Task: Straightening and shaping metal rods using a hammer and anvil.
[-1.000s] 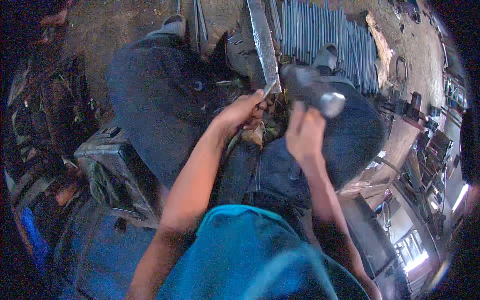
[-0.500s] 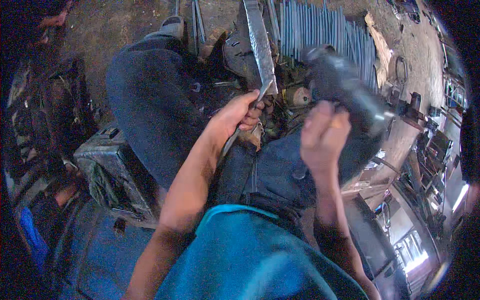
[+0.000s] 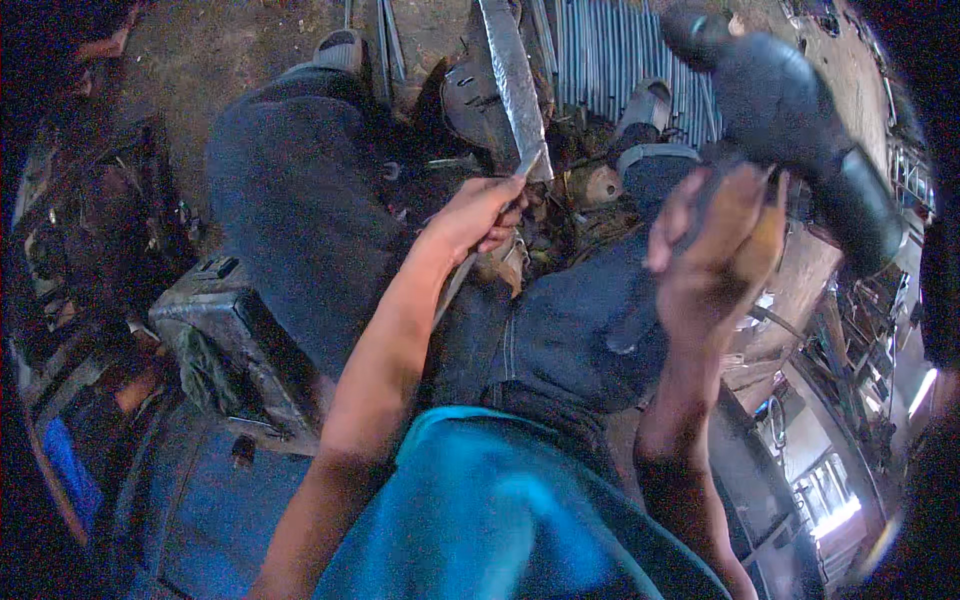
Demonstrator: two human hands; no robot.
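Observation:
My left hand [image 3: 478, 215] is closed around the narrow tang of a long, flat metal blade [image 3: 512, 85] with a rough, hammered surface. The blade points away from me and crosses a dark rounded block [image 3: 468, 105] between my legs. Whether it touches the block, I cannot tell. On the right, my right hand [image 3: 722, 240] grips a hammer by its handle, which is mostly hidden by the fingers. Its big dark head [image 3: 800, 115] is raised close to the camera, above my right leg. Motion blurs this hand somewhat.
Many thin metal rods [image 3: 625, 60] lie side by side on the ground beyond the blade. A dark box [image 3: 240, 350] stands by my left thigh. A round pale object [image 3: 600, 186] lies near my right foot, and scrap metal [image 3: 865, 340] is piled at far right.
The right hand and hammer have moved right and closer to the camera, uncovering my right sandal. The left hand and blade have hardly shifted.

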